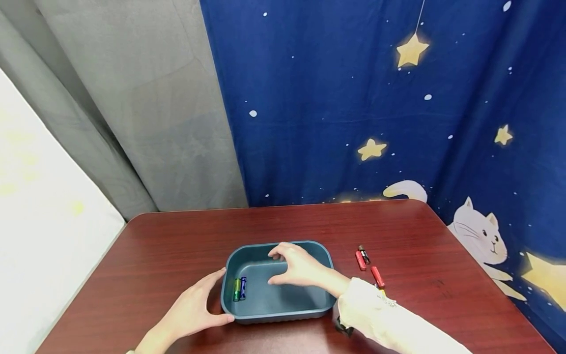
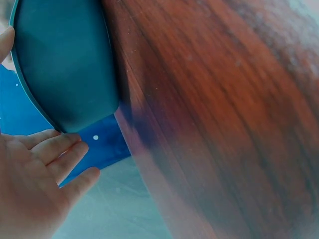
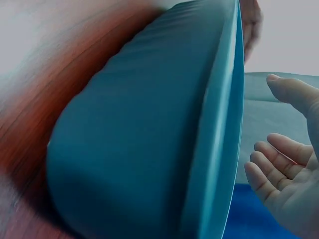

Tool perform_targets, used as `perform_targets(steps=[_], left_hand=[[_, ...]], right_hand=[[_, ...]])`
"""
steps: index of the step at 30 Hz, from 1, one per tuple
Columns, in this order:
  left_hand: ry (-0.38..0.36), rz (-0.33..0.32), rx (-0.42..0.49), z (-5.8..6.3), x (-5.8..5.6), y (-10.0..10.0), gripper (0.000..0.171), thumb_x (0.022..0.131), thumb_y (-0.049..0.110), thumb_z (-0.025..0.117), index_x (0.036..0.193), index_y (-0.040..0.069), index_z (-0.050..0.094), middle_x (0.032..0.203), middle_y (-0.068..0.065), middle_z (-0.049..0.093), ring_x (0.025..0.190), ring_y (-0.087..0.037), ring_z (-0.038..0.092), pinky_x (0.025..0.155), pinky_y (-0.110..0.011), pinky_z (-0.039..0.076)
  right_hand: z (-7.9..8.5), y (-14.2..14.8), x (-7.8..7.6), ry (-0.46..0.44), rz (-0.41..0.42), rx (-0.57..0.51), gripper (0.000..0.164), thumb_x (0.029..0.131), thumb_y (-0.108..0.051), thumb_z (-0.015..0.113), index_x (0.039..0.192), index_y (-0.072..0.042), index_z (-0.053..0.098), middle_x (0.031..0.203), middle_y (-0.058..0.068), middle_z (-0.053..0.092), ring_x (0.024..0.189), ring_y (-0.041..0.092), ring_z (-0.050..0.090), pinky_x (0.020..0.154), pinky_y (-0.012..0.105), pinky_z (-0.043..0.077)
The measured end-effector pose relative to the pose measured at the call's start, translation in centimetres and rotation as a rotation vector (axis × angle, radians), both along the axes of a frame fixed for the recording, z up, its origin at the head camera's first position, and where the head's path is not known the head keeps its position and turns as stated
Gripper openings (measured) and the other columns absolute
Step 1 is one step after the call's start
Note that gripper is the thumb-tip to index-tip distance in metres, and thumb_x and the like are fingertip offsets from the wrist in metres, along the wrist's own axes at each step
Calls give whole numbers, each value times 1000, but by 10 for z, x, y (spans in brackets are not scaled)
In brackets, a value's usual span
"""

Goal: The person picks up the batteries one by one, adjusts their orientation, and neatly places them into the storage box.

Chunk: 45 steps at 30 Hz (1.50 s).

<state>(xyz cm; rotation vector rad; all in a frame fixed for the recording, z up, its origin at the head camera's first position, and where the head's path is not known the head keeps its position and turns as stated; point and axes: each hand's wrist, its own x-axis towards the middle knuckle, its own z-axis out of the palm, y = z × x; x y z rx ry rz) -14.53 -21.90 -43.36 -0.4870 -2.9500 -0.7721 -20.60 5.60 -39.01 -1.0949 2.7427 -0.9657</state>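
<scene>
A teal plastic bin point(image 1: 305, 312) sits on the table with a green battery point(image 1: 237, 290) and a blue battery point(image 1: 243, 288) lying side by side near its left end. My left hand point(image 1: 190, 307) spans that end, thumb at the front corner and fingertips touching the rim farther back. In the left wrist view, the fingers point(image 2: 59, 155) are nearly straight against the bin's edge. Over the bin's interior hovers my right hand point(image 1: 297, 266), thumb and fingers apart. The right wrist view shows nothing in its loosely bent fingers point(image 3: 271, 162), above the bin's wall point(image 3: 134, 144).
Right of the bin lie red batteries point(image 1: 378, 277), a black one point(image 1: 364, 254) and a yellow one point(image 1: 382, 292) partly hidden by the right sleeve point(image 1: 380, 314). The brown wooden table point(image 1: 177, 241) ends at grey point(image 1: 177, 123) and blue starry curtains point(image 1: 309, 123).
</scene>
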Motion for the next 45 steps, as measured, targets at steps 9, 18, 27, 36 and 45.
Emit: perform_targets(steps=[9,18,27,36,45], left_hand=[[13,-3,-4,-1,0,0,97,58,64,72,136,15,42,130,3,48,116,-19,48,91,-47,43],[32,1,-12,-2,1,-1,97,58,65,71,135,14,42,130,2,49,115,-19,49,90,-45,44],[13,3,-3,-1,0,-1,96,58,64,72,136,16,42,129,4,49,115,-18,49,91,-46,44],[14,2,-5,-1,0,0,95,58,63,72,135,16,43,129,4,49,115,-17,49,91,-46,44],[-14,5,2,-1,0,-1,95,59,63,72,135,15,42,129,4,49,115,-18,49,91,-47,44]], right_hand=[[-3,37,-3,33,-14,-97,50,68,-32,78,110,-10,60,100,-3,58,89,16,54,77,31,48],[-5,80,3,63,-51,-133,50,70,-36,76,111,-13,59,100,-5,57,88,18,52,70,26,48],[-13,128,8,114,-143,-158,47,68,-28,79,107,-12,60,94,-2,59,81,12,52,64,24,48],[-36,182,10,163,-207,-150,44,66,-23,81,101,-5,61,85,4,58,74,17,53,58,24,49],[-52,219,9,85,-165,-82,48,65,-19,81,103,-1,59,86,4,57,76,13,50,58,23,46]])
